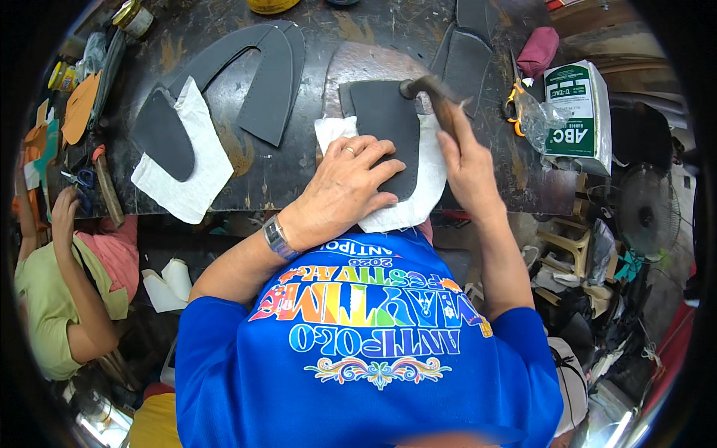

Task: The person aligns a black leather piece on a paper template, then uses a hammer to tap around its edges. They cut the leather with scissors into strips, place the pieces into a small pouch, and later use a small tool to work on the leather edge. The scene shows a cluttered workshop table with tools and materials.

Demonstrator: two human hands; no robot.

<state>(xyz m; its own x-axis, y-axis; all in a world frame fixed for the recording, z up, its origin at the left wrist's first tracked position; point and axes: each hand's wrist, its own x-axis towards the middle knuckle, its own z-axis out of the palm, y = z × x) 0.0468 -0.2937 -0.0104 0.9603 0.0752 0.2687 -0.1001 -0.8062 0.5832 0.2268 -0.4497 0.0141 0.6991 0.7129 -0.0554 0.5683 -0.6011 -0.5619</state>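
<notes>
With its fingers spread, my left hand [349, 179] presses down on a black leather-like shoe piece [396, 123] with a stitched edge. White fabric [430, 168] lies under that piece and sticks out on both sides. Beneath them is a worn brown slab [362, 58]. My right hand [472, 175] is closed round the handle of a hammer [442, 95], whose head is over the upper right part of the black piece. Whether the head touches it, I cannot tell. To the left, another black piece [166, 134] lies on a white fabric sheet [205, 164].
A curved black cutout [261, 82] lies beyond my left hand, and more black pieces [463, 56] at the far right. Orange-handled scissors [514, 104] lie beside a green-and-white can [579, 108]. A co-worker [71, 299] sits at the left near blue-handled scissors [84, 179].
</notes>
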